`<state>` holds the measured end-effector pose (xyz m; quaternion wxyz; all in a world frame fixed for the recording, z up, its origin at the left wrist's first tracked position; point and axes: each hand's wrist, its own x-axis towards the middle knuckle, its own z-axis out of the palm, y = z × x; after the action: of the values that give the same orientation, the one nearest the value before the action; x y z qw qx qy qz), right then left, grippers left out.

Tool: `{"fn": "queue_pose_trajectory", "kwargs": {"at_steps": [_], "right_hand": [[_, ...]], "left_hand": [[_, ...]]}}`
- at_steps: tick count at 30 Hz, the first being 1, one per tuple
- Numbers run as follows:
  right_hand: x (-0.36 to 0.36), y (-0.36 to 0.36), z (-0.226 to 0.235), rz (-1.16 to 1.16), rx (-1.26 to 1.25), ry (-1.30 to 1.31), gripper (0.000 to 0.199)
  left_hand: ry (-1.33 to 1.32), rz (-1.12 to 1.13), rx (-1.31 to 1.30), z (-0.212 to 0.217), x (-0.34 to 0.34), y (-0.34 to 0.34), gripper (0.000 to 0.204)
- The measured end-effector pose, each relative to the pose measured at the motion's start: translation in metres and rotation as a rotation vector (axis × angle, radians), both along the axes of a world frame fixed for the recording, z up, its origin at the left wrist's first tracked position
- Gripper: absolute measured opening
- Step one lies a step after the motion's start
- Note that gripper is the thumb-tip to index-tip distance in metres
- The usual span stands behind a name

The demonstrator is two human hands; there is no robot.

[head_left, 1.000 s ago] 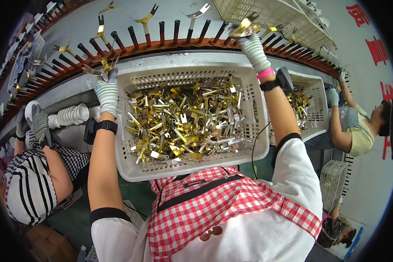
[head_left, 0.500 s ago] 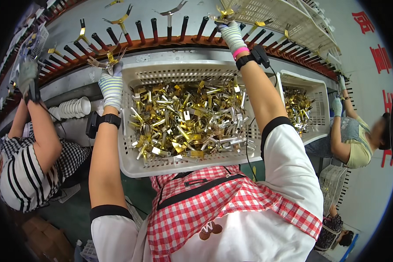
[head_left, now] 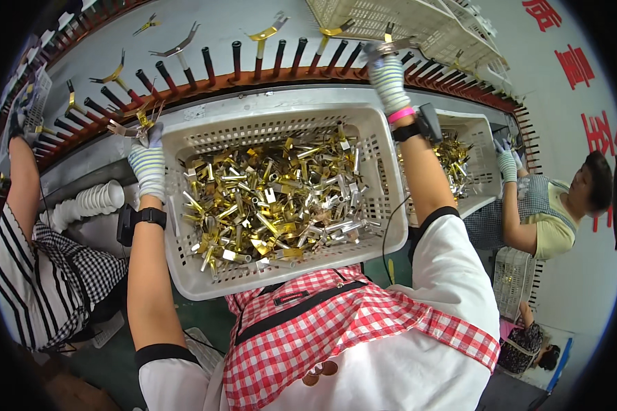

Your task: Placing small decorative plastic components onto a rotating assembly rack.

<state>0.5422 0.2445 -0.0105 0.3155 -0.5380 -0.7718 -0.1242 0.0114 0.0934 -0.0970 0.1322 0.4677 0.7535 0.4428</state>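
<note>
Both my hands wear white striped gloves. At the left, my left hand point(head_left: 147, 164) is closed around a few forked metal pieces point(head_left: 142, 123), silver and gold, whose prongs stick out past the fingers. Farther out to the right, my right hand point(head_left: 389, 79) reaches over the row of posts, its fingers closed on a silver forked piece point(head_left: 399, 45). Its fingertips are slightly blurred. Black-tipped red posts point(head_left: 236, 60) line a curved rail; some bear forked pieces, such as a gold one point(head_left: 332, 31) just left of my right hand.
Between my arms stands a white perforated basket point(head_left: 178, 274) heaped with small gold and silver metal parts point(head_left: 274, 198). Another basket point(head_left: 487, 157) of parts sits to the right. White stacked cups point(head_left: 99, 198) lie at the left. Co-workers flank me; a cable hangs by my right arm.
The view has shifted slightly. My right hand has moved right along the posts, and a gold forked piece now shows on a post to its left. My left hand still grips its pieces.
</note>
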Motion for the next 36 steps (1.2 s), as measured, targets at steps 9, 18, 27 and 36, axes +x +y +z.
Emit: {"fn": "queue_pose_trajectory", "kwargs": {"at_steps": [9,18,27,36], "right_hand": [[0.163,0.080,-0.004,-0.382,-0.326,1.044,0.023],[0.138,0.121,-0.033,-0.422,-0.609,0.962,0.024],[0.047,0.085,-0.019,-0.442,-0.580,0.257,0.041],[-0.068,-0.079,0.026,0.533,-0.930,-0.007,0.027]], "left_hand": [[0.003,-0.001,0.004,0.019,0.018,0.005,0.065],[-0.080,0.013,0.048,0.029,0.014,-0.015,0.069],[0.025,0.065,0.073,0.018,0.007,-0.010,0.069],[0.016,0.044,0.018,0.020,0.009,-0.015,0.064]]}}
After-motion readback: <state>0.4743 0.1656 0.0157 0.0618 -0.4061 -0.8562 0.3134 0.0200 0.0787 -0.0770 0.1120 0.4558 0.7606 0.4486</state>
